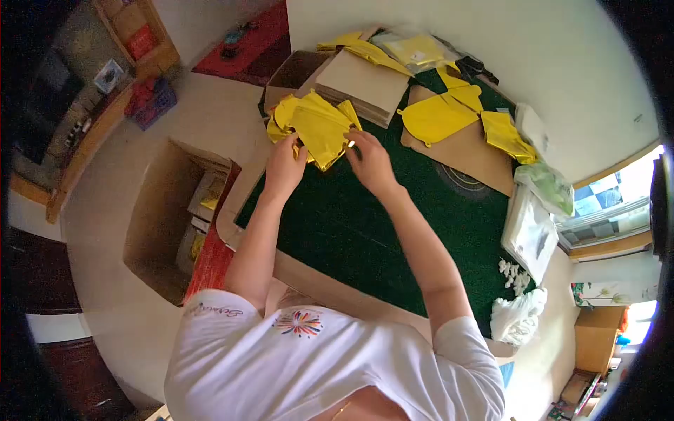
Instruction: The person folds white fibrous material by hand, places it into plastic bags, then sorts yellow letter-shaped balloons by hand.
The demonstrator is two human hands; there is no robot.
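Note:
Both my hands are at a bundle of shiny yellow sheets (317, 130) over the far left part of the green table top (351, 210). My left hand (286, 163) grips its lower left edge, with the fingers curled round it. At the right edge my right hand (368, 160) pinches the yellow material. Just behind the bundle lies a stack of brown cardboard sheets (361, 84) with a yellow piece on top. Flat yellow pieces (439, 118) rest on a cardboard sheet (484, 165) to the right.
An open cardboard box (158, 217) stands on the floor at the left. Clear plastic bags (531, 231), small white pieces (514, 277) and a white bag (518, 317) line the table's right side. A wall rises behind the table.

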